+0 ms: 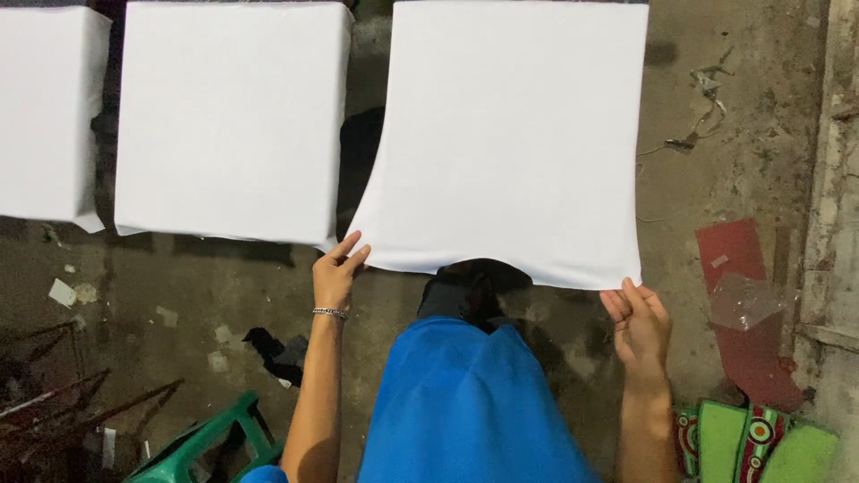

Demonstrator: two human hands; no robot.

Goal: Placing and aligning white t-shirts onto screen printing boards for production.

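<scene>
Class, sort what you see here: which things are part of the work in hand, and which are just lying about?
In hand:
left hand and right hand, each with a grip on a lower corner of the white cloth
two white covered blocks

Lying about:
green stool
red sheet
paper scraps
patterned mat

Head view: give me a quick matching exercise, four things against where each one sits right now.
Things:
1. white cloth
2. bracelet
3. green stool
4. red sheet

Places:
A. floor, bottom left
B. left wrist
C. floor, right side
D. held at its lower corners by left hand and right hand

Pairs: 1-D, 2-B, 3-A, 4-C
</scene>
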